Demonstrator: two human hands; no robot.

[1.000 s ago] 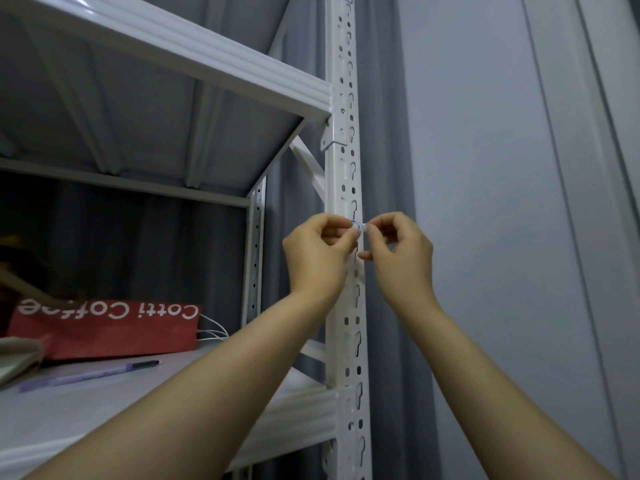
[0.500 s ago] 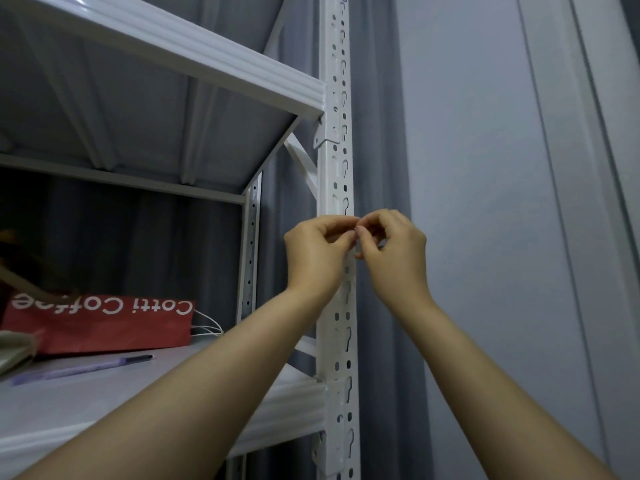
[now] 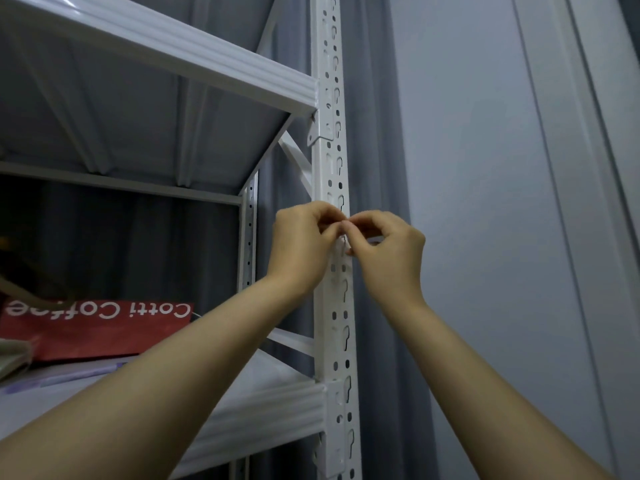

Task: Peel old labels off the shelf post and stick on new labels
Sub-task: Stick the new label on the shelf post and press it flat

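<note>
Both of our hands meet at the white perforated steel shelf post (image 3: 341,306), between the white ribbed upper shelf (image 3: 173,53) and the matching lower shelf (image 3: 263,407). On our left hand (image 3: 301,247) and right hand (image 3: 388,247) the grip is drawn tight, thumb and forefinger pinched together, with the tips of the two hands touching on the post's front face. The label itself is hidden behind the fingertips, so we cannot tell whether it is an old one or a new one. We judge that it sits between the two pinches, against the post. To do this step well, we would anchor one edge with one pinch and work the other low and slow along the metal, so the paper neither tears nor creases. We would also keep it square between the rows of keyhole slots, not across them. A red paper bag (image 3: 93,327) lettered "Cotti Coffee" lies on the lower shelf, well apart from the work, and a grey curtain (image 3: 377,133) hangs behind the post.
</note>
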